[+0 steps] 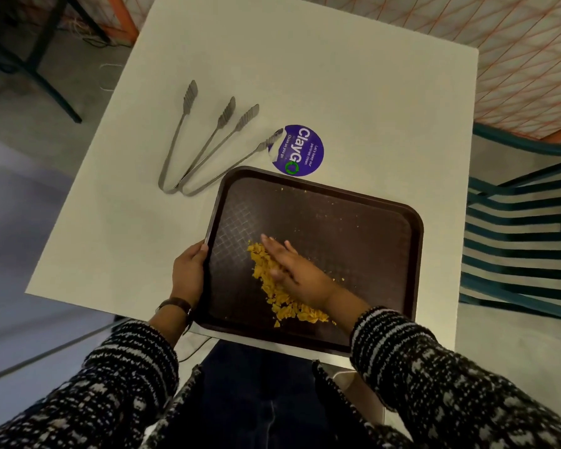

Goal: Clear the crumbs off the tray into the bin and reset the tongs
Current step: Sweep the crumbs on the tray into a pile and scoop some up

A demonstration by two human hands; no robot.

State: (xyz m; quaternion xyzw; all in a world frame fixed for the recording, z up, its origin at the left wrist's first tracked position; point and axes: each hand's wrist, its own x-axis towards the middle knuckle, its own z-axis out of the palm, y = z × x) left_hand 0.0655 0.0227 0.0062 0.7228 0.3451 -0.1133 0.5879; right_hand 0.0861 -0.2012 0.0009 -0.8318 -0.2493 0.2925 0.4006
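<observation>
A dark brown tray (353, 228) lies on the white table (289, 76), its near edge at the table's front. Yellow crumbs (266, 280) are heaped in a band on the tray's near-left part, with a few specks scattered farther back. My left hand (188, 270) grips the tray's left rim. My right hand (292, 270) lies flat on the crumbs with straight fingers pointing to the far left. Two metal tongs (204, 147) lie side by side on the table beyond the tray's far-left corner. No bin is in view.
A round purple sticker (300, 150) is on the table just past the tray's far edge, touching one tong tip. A teal slatted chair (518, 238) stands to the right. A dark table base (30, 53) is on the floor at far left.
</observation>
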